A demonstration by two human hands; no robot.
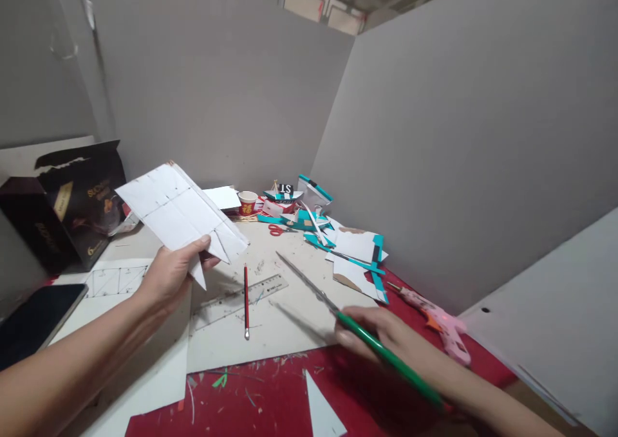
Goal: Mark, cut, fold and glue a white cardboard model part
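My left hand [176,269] grips a folded piece of white cardboard [176,212] by its lower edge, thumb on top. Pencil lines cross the cardboard, and pointed flaps stick out near my fingers. In my right hand [369,331] is a pair of green-handled scissors [328,302], its blades together and pointing up and left. The scissors are apart from the cardboard. Below the hands, a red and black pencil [246,302] lies over a clear ruler [265,289] on a white sheet [232,347]. A cut white triangle [321,408] rests on the red tabletop [261,392].
A dark box [77,212] and a phone [33,321] are on the left. At the back stand a red paper cup [248,202], small red scissors [280,230] and teal-edged scraps [357,244]. A pink glue gun [434,321] lies right, beside grey partition walls [434,134].
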